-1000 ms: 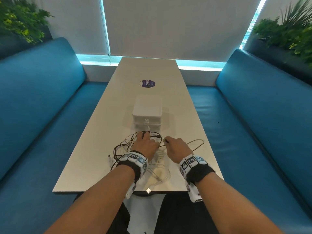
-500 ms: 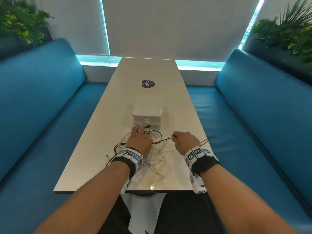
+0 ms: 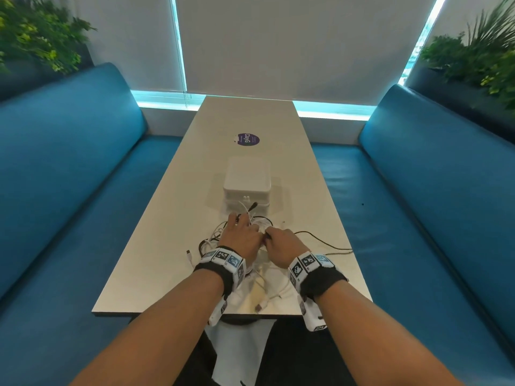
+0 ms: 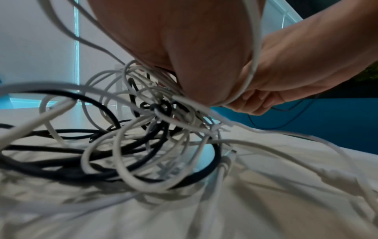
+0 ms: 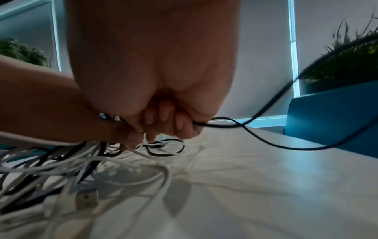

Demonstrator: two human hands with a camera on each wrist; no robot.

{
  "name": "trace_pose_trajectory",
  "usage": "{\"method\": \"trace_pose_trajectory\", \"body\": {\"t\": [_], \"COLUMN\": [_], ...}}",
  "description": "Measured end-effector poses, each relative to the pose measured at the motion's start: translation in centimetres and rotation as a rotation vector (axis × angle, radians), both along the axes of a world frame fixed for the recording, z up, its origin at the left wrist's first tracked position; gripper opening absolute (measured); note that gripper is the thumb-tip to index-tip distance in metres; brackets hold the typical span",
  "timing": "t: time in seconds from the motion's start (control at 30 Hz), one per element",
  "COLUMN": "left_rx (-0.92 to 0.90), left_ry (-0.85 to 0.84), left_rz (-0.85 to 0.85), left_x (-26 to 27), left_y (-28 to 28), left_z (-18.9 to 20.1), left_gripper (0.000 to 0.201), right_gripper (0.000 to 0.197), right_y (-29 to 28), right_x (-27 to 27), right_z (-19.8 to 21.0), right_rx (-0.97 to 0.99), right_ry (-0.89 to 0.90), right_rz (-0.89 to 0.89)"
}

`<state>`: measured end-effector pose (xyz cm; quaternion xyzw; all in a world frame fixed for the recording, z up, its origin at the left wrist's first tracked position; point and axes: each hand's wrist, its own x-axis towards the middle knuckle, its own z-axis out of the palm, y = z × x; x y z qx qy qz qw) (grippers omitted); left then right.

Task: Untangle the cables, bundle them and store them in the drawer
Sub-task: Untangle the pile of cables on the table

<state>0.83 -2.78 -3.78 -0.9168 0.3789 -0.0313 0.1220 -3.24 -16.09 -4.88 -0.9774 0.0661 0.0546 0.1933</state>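
Observation:
A tangle of white and black cables lies on the table near its front edge. My left hand sits on top of the tangle and grips a bunch of strands; a black plug sticks up beyond its fingers. In the left wrist view a white cable runs across the palm. My right hand is right beside the left one, with its fingers curled round a thin black cable that trails to the right. Just behind the tangle stands the white drawer box, its drawers closed.
A white USB plug lies close to the table's front edge. A purple round sticker is further back on the table. Blue benches run along both sides, with plants behind their backs.
Half a second ago my right hand had drawn the thin black cable taut to the right. It has now come back beside the left hand, and the cable lies slack on the table's right side.

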Motion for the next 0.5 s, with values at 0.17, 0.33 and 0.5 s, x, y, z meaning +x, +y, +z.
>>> {"method": "trace_pose_trajectory", "body": {"t": [0.17, 0.33, 0.5], "left_rx": [-0.004, 0.012, -0.035], "left_ry": [0.023, 0.01, 0.03], "left_rz": [0.012, 0.072, 0.077], "left_x": [0.1, 0.6, 0.3], "left_y": [0.1, 0.3, 0.3], "left_z": [-0.6, -0.9, -0.7], "left_gripper": [0.025, 0.038, 0.031], "right_gripper": [0.024, 0.022, 0.025], "right_y": [-0.3, -2.0, -3.5], "right_x": [0.1, -0.8, -1.1], "right_z": [-0.4, 0.2, 0.4], "right_rx": [-0.024, -0.062, -0.136], "right_ry": [0.04, 0.022, 0.019], "right_rz": [0.0, -0.068, -0.15]}}
